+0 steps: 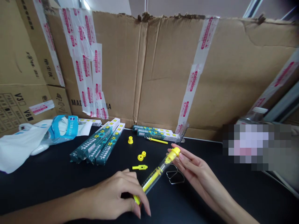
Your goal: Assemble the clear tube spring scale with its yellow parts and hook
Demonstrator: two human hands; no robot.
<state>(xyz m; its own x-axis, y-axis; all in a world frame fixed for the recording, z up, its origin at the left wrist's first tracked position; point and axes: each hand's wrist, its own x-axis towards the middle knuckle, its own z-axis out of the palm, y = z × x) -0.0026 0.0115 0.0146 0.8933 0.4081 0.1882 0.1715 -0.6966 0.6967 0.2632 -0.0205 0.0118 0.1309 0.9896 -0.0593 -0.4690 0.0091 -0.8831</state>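
Observation:
A clear tube with yellow inner parts [157, 174] lies slanted between my hands above the black table [58, 177]. My left hand [116, 196] pinches its lower yellow end. My right hand [193, 169] holds the yellow cap end with its fingertips. Small yellow parts lie just beyond: two rings [141, 156], a cap [130, 140], a flat tabbed piece [140, 167] and a thin rod [157, 140]. A bent wire piece [174, 176] rests under my right hand.
Green and white long boxes [100, 144] lie at left centre, with more boxes [155, 132] by the cardboard wall [163, 74]. A white plastic bag and a blue packet [63, 127] sit at far left. A blurred patch covers the right side.

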